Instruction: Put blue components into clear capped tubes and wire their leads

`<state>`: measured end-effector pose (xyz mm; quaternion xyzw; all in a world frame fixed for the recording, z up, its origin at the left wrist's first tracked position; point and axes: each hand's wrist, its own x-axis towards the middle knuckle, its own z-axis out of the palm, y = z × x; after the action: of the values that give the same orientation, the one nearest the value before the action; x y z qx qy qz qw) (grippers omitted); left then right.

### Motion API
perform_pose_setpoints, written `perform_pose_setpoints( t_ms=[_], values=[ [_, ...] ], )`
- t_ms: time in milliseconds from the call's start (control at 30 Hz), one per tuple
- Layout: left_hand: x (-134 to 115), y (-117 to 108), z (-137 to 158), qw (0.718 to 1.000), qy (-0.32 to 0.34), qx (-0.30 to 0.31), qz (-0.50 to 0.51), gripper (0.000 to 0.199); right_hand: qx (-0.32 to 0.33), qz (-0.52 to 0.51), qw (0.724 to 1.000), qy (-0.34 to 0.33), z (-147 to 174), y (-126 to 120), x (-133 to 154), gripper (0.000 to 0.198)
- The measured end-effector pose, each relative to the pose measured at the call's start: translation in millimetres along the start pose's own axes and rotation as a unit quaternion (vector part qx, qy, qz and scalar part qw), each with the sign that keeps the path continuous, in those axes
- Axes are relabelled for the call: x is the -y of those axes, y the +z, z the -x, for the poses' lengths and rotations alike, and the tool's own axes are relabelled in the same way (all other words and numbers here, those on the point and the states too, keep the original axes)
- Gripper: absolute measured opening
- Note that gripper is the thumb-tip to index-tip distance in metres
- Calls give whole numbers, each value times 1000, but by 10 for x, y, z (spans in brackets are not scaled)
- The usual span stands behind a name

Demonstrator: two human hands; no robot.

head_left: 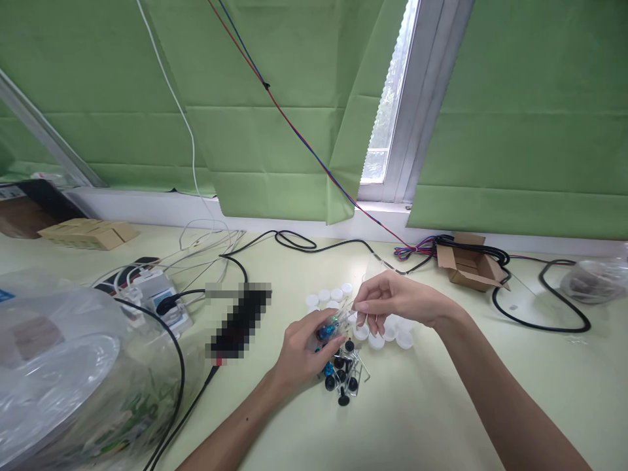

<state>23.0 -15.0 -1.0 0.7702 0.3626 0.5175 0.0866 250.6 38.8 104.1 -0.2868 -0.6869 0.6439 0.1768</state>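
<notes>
My left hand is closed around a small clear plastic bag with blue and green pieces showing inside. The thumb and fingers of my right hand pinch at the top of this bag, from the right side. Below the left fingers lies a loose pile of black-headed screws or knobs, mixed with bent metal hex keys and blue pieces. Round white caps lie behind and to the right of the hands. What exactly the bag holds is partly hidden by my fingers.
A large plastic-wrapped bundle stands at the left, near a power strip with cables. An open cardboard box sits at the back right beside a looped black cable. Small cardboard boxes stand back left.
</notes>
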Motion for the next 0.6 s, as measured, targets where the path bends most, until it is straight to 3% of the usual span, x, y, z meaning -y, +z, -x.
perform_pose_setpoints(
  t_ms=[300, 600],
  values=[
    [5, -2, 13, 1000, -5, -6, -9, 33, 4, -2, 1000, 19, -1, 17, 26, 38],
    [13, -20, -17, 999, 31, 5, -38, 34, 4, 1, 1000, 18, -18, 13, -27, 33]
  ],
)
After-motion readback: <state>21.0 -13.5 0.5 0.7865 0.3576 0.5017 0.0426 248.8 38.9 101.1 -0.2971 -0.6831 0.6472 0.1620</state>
